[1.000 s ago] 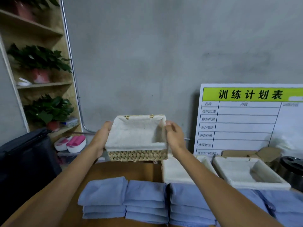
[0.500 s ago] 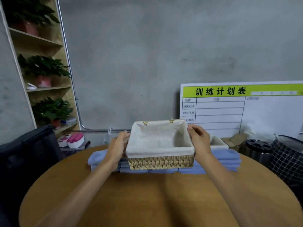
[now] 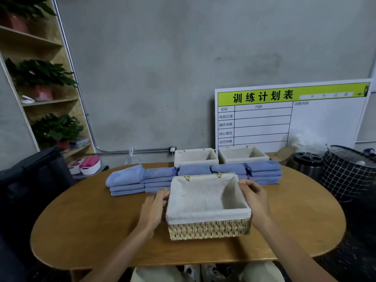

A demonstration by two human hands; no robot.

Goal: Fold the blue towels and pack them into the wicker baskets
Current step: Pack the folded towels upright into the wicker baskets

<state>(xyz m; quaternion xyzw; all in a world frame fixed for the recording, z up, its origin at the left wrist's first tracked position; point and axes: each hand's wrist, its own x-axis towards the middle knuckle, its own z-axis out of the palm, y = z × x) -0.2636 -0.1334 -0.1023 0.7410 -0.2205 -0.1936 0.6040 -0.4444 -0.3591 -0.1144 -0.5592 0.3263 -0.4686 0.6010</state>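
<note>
A wicker basket point(image 3: 209, 229) with a white cloth liner stands empty on the wooden table point(image 3: 91, 220) in front of me. My left hand point(image 3: 154, 209) lies flat against its left side with the fingers straight. My right hand point(image 3: 254, 197) holds the right wall, its fingers curled at the rim. Behind the basket runs a row of folded blue towels point(image 3: 127, 180) in low stacks, reaching to the right end point(image 3: 263, 169). Two more lined baskets point(image 3: 195, 157) point(image 3: 242, 154) stand empty beyond the towels at the table's far edge.
A white planning board point(image 3: 284, 119) leans on the wall behind the table. A metal bin point(image 3: 307, 163) and a black grid hamper point(image 3: 350, 174) stand at the right. A shelf with plants point(image 3: 40, 78) and a black bag point(image 3: 30, 180) are at the left.
Both hands carried the basket from up in the air toward me and down onto the table in front of the towels. The left hand's fingers straightened against its side.
</note>
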